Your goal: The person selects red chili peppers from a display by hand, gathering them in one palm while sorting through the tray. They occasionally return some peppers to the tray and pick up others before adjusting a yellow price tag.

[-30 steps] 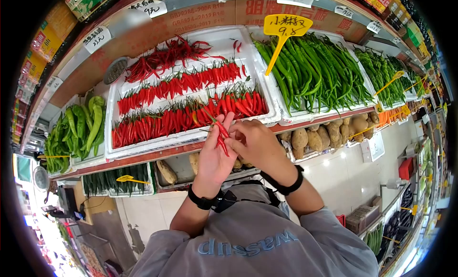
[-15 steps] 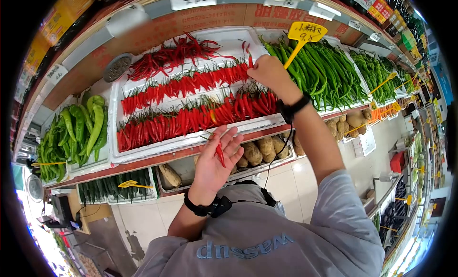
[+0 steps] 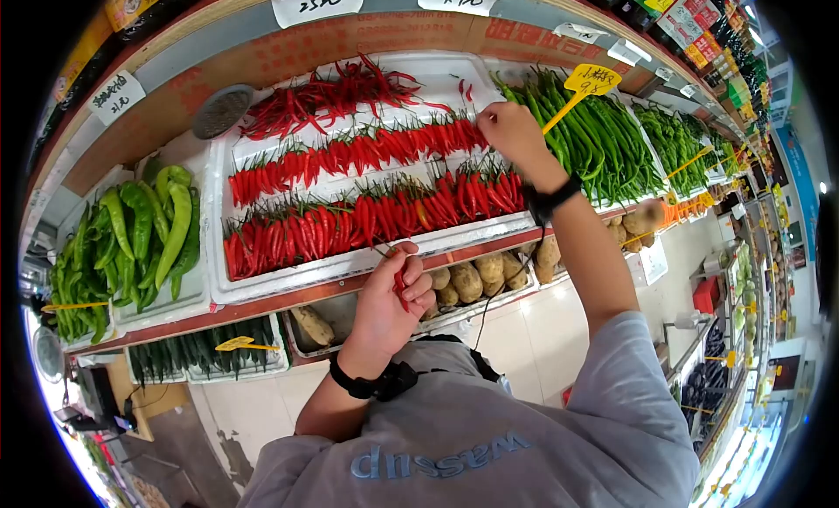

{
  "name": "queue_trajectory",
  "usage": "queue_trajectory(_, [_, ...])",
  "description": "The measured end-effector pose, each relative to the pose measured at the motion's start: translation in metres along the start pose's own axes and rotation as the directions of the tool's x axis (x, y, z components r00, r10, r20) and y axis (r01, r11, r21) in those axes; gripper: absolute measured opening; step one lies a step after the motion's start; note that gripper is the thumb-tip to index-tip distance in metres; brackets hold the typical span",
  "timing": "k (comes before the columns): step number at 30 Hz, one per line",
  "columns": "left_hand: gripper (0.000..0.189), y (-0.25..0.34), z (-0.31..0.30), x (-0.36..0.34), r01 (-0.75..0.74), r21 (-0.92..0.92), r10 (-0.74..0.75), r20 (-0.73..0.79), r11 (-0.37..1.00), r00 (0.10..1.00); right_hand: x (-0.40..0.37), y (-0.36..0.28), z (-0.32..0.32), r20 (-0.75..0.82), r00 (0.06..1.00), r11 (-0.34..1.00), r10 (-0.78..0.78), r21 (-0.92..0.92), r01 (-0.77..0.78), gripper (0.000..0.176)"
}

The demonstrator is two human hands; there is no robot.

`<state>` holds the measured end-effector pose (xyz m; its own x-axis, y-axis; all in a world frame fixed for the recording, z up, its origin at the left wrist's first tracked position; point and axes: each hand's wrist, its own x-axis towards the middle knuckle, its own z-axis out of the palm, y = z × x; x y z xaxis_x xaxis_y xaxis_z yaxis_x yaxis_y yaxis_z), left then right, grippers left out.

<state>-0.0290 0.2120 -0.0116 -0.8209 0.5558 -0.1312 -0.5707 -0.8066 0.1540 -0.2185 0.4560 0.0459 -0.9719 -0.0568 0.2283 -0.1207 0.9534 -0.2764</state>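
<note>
My left hand is closed around a red chili pepper, in front of the near edge of a white foam tray. My right hand reaches over the tray's right side, fingers pinched at the right end of the middle row of red chilies. Whatever is between those fingertips is hidden. Just beyond them lie a couple of loose red chilies. A near row of red chilies stands side by side, stems away from me. At the back is a jumbled heap of thin red chilies.
Long green chilies fill the tray on the right, under a yellow price tag. Larger green peppers lie on the left. A round perforated metal piece rests at the tray's back-left corner. Below are potatoes and cucumbers.
My left hand's fingers have curled from an open palm around the chili. My right hand has shifted slightly right and nearer to me, and the view has moved a little.
</note>
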Motion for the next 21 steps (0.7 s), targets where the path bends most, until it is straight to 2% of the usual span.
queue_trajectory(1, [0.014, 0.0, 0.003, 0.003, 0.006, -0.004, -0.006, 0.002, 1.0, 1.0, -0.021, -0.016, -0.017, -0.06, 0.988, 0.967, -0.145, 0.201, 0.154, 0.03])
queue_trajectory(3, [0.014, -0.003, 0.012, 0.008, -0.053, 0.005, 0.053, -0.088, 0.999, 0.995, -0.064, -0.044, -0.033, 0.037, 0.983, 0.889, -0.181, 0.433, 0.148, 0.028])
queue_trajectory(4, [0.015, -0.004, 0.004, 0.012, -0.069, -0.024, 0.069, -0.003, 0.997, 0.998, -0.086, -0.06, -0.043, 0.138, 0.973, 0.863, -0.186, 0.496, 0.095, 0.024])
queue_trajectory(5, [0.015, -0.006, 0.009, 0.016, -0.07, -0.028, 0.07, -0.008, 0.997, 0.998, -0.106, -0.073, -0.049, 0.241, 0.95, 0.833, -0.199, 0.552, 0.035, 0.021])
queue_trajectory(7, [0.015, -0.013, 0.023, 0.022, -0.188, -0.032, 0.184, -0.107, 0.982, 0.977, -0.134, -0.087, -0.047, 0.255, 0.916, 0.832, -0.309, 0.539, 0.131, 0.02])
queue_trajectory(8, [0.015, -0.014, 0.017, 0.027, -0.161, -0.023, 0.16, -0.033, 0.987, 0.987, -0.142, -0.095, -0.048, 0.248, 0.923, 0.796, -0.295, 0.597, 0.094, 0.021])
queue_trajectory(9, [0.015, -0.015, 0.013, 0.027, -0.159, -0.018, 0.159, -0.038, 0.987, 0.987, -0.144, -0.094, -0.039, 0.248, 0.923, 0.793, -0.294, 0.603, 0.09, 0.021])
queue_trajectory(11, [0.014, -0.019, 0.015, 0.029, -0.196, 0.09, 0.192, 0.054, 0.976, 0.98, -0.148, -0.088, -0.02, 0.042, 0.952, 0.815, -0.302, 0.529, 0.235, 0.019])
queue_trajectory(12, [0.016, -0.021, 0.023, 0.029, -0.189, 0.11, 0.194, -0.031, 0.976, 0.981, -0.149, -0.086, -0.02, 0.082, 0.948, 0.833, -0.307, 0.505, 0.226, 0.017])
queue_trajectory(15, [0.014, -0.022, 0.026, 0.028, -0.177, 0.095, 0.178, 0.004, 0.98, 0.984, -0.15, -0.088, -0.025, 0.074, 0.946, 0.859, -0.316, 0.445, 0.252, 0.015])
queue_trajectory(16, [0.014, -0.023, 0.024, 0.027, -0.171, 0.098, 0.171, 0.008, 0.98, 0.985, -0.149, -0.086, -0.025, 0.07, 0.948, 0.862, -0.309, 0.443, 0.248, 0.015])
queue_trajectory(18, [0.015, -0.022, 0.017, 0.025, -0.15, 0.032, 0.152, -0.059, 0.988, 0.987, -0.14, -0.08, -0.025, 0.199, 0.942, 0.814, -0.271, 0.57, 0.113, 0.017])
queue_trajectory(19, [0.015, -0.019, 0.015, 0.024, -0.145, 0.032, 0.147, -0.051, 0.989, 0.988, -0.13, -0.074, -0.027, 0.194, 0.944, 0.817, -0.267, 0.565, 0.115, 0.017])
queue_trajectory(21, [0.014, -0.011, 0.014, 0.02, -0.09, 0.083, 0.1, -0.133, 0.993, 0.986, -0.1, -0.055, -0.033, 0.119, 0.977, 0.764, -0.175, 0.643, 0.058, 0.017])
